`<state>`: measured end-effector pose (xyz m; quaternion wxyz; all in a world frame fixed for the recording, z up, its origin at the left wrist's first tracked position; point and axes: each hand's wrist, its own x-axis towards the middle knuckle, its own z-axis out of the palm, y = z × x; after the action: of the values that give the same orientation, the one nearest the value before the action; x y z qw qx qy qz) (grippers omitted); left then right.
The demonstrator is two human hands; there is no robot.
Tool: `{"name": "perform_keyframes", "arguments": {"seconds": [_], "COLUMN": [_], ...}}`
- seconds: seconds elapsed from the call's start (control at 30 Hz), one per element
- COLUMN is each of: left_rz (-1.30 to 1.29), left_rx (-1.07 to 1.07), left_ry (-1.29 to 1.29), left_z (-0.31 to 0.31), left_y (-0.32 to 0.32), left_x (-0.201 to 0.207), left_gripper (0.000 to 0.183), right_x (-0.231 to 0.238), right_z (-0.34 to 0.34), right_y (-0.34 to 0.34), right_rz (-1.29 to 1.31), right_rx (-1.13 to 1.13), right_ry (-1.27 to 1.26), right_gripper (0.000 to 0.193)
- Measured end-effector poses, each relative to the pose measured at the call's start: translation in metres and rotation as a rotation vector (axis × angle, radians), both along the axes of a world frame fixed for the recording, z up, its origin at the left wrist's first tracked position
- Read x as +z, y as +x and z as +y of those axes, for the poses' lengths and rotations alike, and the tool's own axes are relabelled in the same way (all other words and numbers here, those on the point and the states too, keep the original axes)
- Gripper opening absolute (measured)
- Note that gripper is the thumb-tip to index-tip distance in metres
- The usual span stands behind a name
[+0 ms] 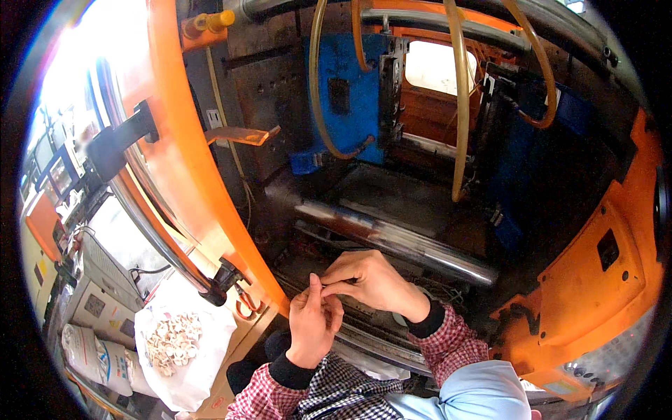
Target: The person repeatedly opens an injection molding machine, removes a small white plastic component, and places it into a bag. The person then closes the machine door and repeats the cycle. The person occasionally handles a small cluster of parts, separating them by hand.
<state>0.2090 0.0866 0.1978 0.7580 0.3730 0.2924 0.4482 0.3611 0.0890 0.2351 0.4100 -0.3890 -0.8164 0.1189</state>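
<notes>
Low in the middle, my two hands meet at the fingertips in front of the machine's opening. My left hand (312,323) is closed with its thumb up, its fingertips against those of the other hand. From the right comes my right hand (372,281), its thumb and fingers pinched together. Whatever lies between the fingertips is too small or hidden to make out. Just beyond the hands runs a shiny steel bar (402,238). Farther back stand a blue mould half (350,91) on the left and a darker blue one (521,171) on the right.
At left, an open white bag (218,336) holds many small cream-coloured pieces (173,341), near orange-handled scissors (246,302). An orange door frame (203,189) borders the opening on the left, an orange panel (584,269) on the right. Yellowish hoses (458,105) hang overhead.
</notes>
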Motion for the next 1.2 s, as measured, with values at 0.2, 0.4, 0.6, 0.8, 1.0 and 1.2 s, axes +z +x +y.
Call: {"name": "perform_keyframes", "arguments": {"seconds": [0.2,0.4,0.6,0.8,1.0,1.2], "left_rz": [0.128,0.611,0.975,0.707,0.768,0.710], "left_rx": [0.043,1.119,1.333,1.175,1.180,1.211], "left_ry": [0.215,1.208,1.047,0.990,0.992,0.967], "left_z": [-0.014,-0.019,0.028,0.045,0.045,0.049], "left_y": [-0.014,-0.055,-0.098,-0.087,-0.084,-0.081], "left_x": [0.016,0.031,0.036,0.029,0.031,0.028], "left_gripper": [0.053,0.040,0.041,0.045,0.043,0.042], "right_x": [0.016,0.054,0.093,0.117,0.123,0.125], "right_z": [0.017,0.152,0.257,0.316,0.330,0.334], "right_y": [0.010,0.108,0.180,0.225,0.243,0.247], "right_rz": [0.198,0.713,0.683,0.687,0.607,0.473], "right_rx": [-0.293,-0.809,-1.149,-1.190,-1.182,-1.192], "right_ry": [0.304,0.631,0.676,0.750,0.617,0.706], "right_gripper": [0.006,0.017,0.021,0.021,0.019,0.019]}}
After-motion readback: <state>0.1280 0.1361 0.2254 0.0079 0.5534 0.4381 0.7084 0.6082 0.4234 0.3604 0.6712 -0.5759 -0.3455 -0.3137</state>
